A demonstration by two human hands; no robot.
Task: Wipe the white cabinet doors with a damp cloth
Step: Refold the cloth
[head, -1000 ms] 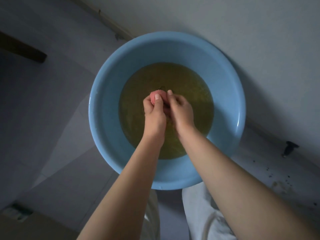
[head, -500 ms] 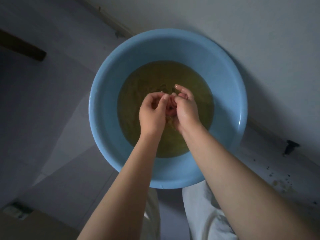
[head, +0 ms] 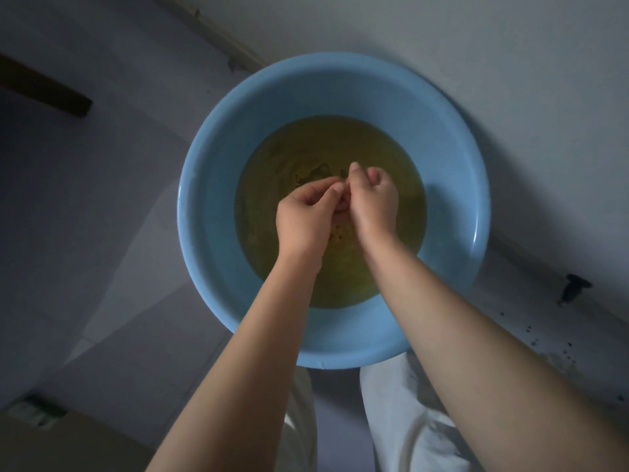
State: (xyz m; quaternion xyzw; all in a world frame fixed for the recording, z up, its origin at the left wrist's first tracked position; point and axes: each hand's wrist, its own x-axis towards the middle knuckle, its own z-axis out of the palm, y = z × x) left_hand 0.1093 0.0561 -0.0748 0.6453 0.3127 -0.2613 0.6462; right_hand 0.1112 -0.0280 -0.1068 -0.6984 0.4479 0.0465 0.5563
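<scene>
While one basin (head: 211,185) holds water, two hands squeeze one cloth (head: 341,206).

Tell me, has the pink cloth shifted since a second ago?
Yes. The pink cloth then bulged above both thumbs toward the blue basin's far rim; now only a sliver shows, sunk between left hand and right hand.

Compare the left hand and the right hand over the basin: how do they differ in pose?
The left hand shows its back, fingers curling rightward toward the cloth; the right hand is bunched tighter, knuckles up. The left hand sits nearer the camera, the right slightly farther. Both hold the barely visible pink cloth between them, above the murky yellowish water in the blue basin.
</scene>
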